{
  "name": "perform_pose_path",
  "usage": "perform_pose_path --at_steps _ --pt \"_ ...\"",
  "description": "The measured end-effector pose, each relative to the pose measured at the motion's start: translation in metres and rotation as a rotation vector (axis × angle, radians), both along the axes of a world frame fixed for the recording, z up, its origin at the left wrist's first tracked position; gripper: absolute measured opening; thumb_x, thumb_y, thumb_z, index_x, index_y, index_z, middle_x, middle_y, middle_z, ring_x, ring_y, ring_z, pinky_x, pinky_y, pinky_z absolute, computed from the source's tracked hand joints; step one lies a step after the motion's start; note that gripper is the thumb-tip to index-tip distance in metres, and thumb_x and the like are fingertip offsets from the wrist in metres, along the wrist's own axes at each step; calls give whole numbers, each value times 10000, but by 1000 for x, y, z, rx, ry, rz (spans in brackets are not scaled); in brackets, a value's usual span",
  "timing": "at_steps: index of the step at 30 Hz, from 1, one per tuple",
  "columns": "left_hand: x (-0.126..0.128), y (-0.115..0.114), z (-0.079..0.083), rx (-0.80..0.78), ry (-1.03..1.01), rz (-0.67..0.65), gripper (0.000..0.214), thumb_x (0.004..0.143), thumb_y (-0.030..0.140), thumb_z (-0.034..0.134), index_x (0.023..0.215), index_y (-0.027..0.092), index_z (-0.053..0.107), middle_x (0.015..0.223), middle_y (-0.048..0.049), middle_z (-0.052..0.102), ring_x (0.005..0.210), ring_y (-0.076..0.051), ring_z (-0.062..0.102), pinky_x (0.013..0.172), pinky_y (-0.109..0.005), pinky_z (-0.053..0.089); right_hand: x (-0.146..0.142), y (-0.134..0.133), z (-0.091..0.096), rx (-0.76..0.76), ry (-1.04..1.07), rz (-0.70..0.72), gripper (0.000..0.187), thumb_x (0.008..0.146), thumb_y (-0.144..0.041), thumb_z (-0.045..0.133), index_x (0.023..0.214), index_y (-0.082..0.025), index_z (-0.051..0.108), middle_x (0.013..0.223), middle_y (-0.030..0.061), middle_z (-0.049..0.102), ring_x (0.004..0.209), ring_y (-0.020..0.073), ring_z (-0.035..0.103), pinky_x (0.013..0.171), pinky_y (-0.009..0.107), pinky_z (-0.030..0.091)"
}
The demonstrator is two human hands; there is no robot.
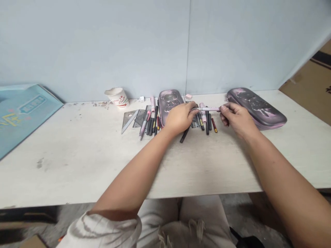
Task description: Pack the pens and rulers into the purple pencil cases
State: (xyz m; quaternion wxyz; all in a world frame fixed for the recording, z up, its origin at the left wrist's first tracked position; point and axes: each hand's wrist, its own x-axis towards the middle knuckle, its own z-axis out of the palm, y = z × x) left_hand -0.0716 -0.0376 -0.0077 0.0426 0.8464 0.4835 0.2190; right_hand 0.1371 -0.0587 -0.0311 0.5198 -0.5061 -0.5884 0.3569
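A slim pale pink pen is held level between both hands, above the table. My left hand is closed on its left end, palm down. My right hand pinches the right end between thumb and fingers. Behind my left hand lies a dark pencil case with a pink pattern, partly hidden by that hand. A black pen sticks out below my left hand. Between the hands, beneath the held pen, are several dark pens and a short red pencil. A pink tube-like item lies there too.
A second pencil case lies right of my right hand. On the left are a grey-pink pen, a clear ruler and a paper cup. A pink eraser lies near the wall. A blue folder covers the far left.
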Motion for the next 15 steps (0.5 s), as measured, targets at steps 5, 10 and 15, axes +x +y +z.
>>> perform_pose_path --at_steps 5,10,15 --pt "1 12 8 -12 -14 52 335 913 362 301 1046 181 550 889 -73 640 814 -197 575 688 -284 386 18 8 -4 282 -344 -329 146 793 -299 509 910 -221 550 764 37 582 718 189 552 678 353 456" --pt "15 19 27 278 221 15 243 879 272 388 1017 199 575 944 -109 596 978 -260 490 794 -365 341 21 8 -3 403 -655 -423 190 806 -208 434 941 -209 568 952 101 597 977 276 506 867 441 378" --pt "29 26 22 190 173 -1 273 898 268 335 1053 197 548 921 -94 591 872 -218 504 707 -314 358 14 1 6 498 -433 -370 203 839 -236 420 1015 -219 519 990 66 597 881 205 560 797 351 436"
